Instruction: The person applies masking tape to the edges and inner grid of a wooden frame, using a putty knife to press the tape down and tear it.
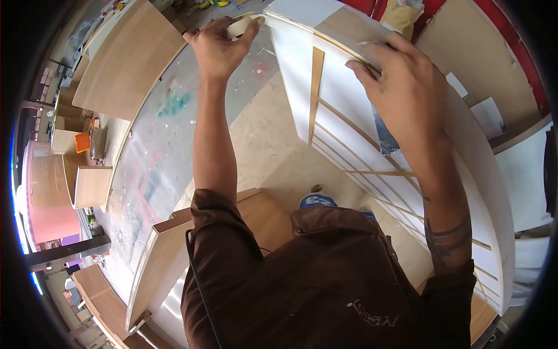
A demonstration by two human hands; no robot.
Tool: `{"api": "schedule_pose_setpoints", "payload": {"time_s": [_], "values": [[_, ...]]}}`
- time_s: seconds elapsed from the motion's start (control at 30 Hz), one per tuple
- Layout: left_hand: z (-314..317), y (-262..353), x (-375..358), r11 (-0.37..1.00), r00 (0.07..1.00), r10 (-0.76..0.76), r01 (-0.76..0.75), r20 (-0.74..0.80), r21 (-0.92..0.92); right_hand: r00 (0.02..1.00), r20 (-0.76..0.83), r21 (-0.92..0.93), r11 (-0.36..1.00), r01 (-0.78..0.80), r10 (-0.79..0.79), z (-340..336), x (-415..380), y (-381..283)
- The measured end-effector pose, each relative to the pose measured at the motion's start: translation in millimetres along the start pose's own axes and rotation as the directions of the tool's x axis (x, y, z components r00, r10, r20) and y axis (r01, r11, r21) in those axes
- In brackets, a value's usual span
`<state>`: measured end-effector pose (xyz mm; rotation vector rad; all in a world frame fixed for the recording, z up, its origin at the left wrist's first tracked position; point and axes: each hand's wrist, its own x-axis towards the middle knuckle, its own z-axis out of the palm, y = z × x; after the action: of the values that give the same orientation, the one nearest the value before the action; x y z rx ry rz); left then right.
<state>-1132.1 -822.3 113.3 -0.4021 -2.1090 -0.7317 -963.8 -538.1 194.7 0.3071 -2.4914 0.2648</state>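
Observation:
My left hand [220,49] is closed around a roll of pale masking tape [241,27], held close to the far corner of a large white panel [343,75]. The panel stands on its side, with thin wooden strips crossing its inner face and a curved outer edge. My right hand [410,87] grips the panel's upper edge, thumb on the inner face and fingers over the top. A blue-grey patch [385,135] shows on the panel just beneath that hand. A brown bare section [351,28] lies along the top edge ahead of the fingers.
A paint-spattered grey floor [174,110] spreads to the left. Curved plywood pieces [128,55] stand beyond it, and another wooden piece [157,250] is close by my left side. A brown board [474,52] with a red border lies behind the panel. My blue shoe [318,200] is below.

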Motion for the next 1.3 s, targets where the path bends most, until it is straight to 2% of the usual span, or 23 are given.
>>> {"api": "schedule_pose_setpoints", "payload": {"time_s": [0.07, 0.17, 0.2, 0.27, 0.37, 0.6, 0.67, 0.77, 0.87, 0.93, 1.07, 1.17, 1.3], "values": [[8, -7, 1, 0.996, 0.999, 0.023, -0.026, -0.037, -0.088, 1.0, -0.011, -0.012, 1.0, 0.012, -0.012, 3, 4, -1], [6, -7, 4, 0.993, 0.992, 0.1, -0.104, -0.076, -0.05, 1.0, 0.001, 0.004, 1.0, 0.01, -0.01, 8, 9, -1], [3, -2, 4, 0.994, 0.992, 0.097, -0.101, -0.077, -0.046, 0.999, -0.032, 0.003, 1.0, 0.03, -0.03, 10, 9, 0], [-5, 7, 4, 0.997, 0.999, 0.015, -0.018, 0.049, 0.069, 0.996, -0.064, 0.001, 0.999, 0.054, -0.054, 11, 9, 1], [-8, 10, 4, 0.997, 0.997, -0.021, 0.015, 0.072, 0.08, 0.997, -0.058, -0.012, 0.998, 0.058, -0.058, 11, 11, 1], [-2, 4, 2, 0.995, 0.998, 0.05, -0.047, -0.038, 0.089, 0.998, -0.046, -0.018, 0.999, 0.033, -0.034, 11, 11, 0], [-2, 4, 2, 0.998, 0.999, -0.037, 0.036, 0.035, 0.05, 0.999, -0.045, -0.016, 1.0, 0.025, -0.026, 11, 11, -1], [-7, 13, 4, 0.997, 0.994, -0.065, 0.062, 0.088, 0.036, 0.999, -0.028, -0.02, 1.0, 0.016, -0.017, 10, 13, -2], [-8, 16, 5, 0.993, 0.996, -0.065, 0.058, 0.068, 0.105, 0.999, -0.038, -0.055, 0.998, 0.021, -0.023, 12, 15, -3], [-8, 15, 6, 0.993, 0.996, -0.059, 0.052, 0.071, 0.102, 1.0, 0.007, -0.048, 0.999, -0.008, 0.009, 12, 19, -7], [-8, 17, 8, 0.992, 0.996, -0.047, 0.039, 0.071, 0.121, 1.0, -0.002, -0.055, 0.998, -0.006, 0.006, 19, 25, -9], [-5, 14, 7, 0.997, 0.996, -0.057, 0.053, 0.071, 0.06, 1.0, -0.01, -0.032, 0.999, 0.011, -0.011, 23, 30, -12], [-6, 13, 6, 0.996, 0.995, -0.063, 0.058, 0.073, 0.07, 1.0, -0.02, -0.013, 1.0, 0.009, -0.009, 29, 36, -14]]}}
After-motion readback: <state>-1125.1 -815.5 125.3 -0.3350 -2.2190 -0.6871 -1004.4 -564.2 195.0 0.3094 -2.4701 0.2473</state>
